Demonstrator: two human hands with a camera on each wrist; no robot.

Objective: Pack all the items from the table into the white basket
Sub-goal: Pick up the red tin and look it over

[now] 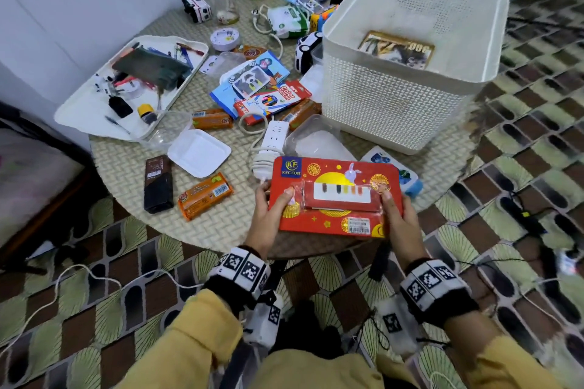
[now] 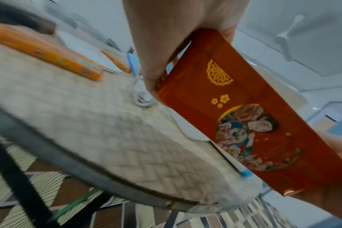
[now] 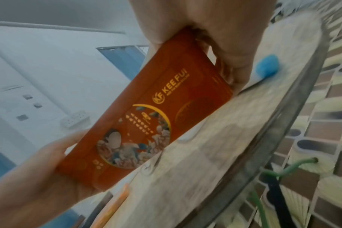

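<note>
I hold a flat red box (image 1: 335, 196) marked KEE FUI above the near edge of the round woven table (image 1: 132, 174). My left hand (image 1: 268, 208) grips its left end, thumb on top. My right hand (image 1: 398, 215) grips its right end the same way. The wrist views show the box's underside (image 2: 244, 123) (image 3: 156, 123), lifted off the mat. The white basket (image 1: 395, 110) stands at the table's right, with a gold-edged picture card (image 1: 398, 49) lying inside. Orange snack bars (image 1: 203, 196), a white power strip (image 1: 271, 139) and a colour-pencil box (image 1: 271, 101) lie on the table.
A white tray (image 1: 82, 110) of pens and small items sits at the left. A white square dish (image 1: 199, 151), a dark brown bar (image 1: 158, 183), toy cars, a tissue pack and clear tubs crowd the middle and back. A blue-and-white pack (image 1: 404, 174) lies just behind the red box.
</note>
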